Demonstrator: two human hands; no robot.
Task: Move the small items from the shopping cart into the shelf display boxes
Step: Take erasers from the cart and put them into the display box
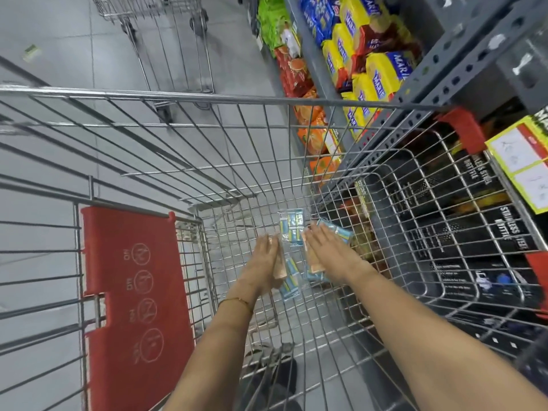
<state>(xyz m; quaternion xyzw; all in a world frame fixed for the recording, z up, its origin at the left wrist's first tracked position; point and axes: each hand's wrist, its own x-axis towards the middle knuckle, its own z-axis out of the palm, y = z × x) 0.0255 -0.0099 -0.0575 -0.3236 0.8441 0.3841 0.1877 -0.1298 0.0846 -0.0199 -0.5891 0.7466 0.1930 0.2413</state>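
While both arms reach down into the cart, I see the left hand and right hand lying flat, fingers straight, on either side of the packets on the wire floor. Each hand presses a thin orange-pink packet at its inner edge; whether either is truly gripped I cannot tell. Blue packets lie between and just beyond the hands. Shelves of biscuits stand right of the cart.

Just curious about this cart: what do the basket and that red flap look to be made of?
The basket looks like bare steel wire: thin silver rods in a grid, with shiny glints. The red flap looks like matte moulded plastic, with icons moulded into it.
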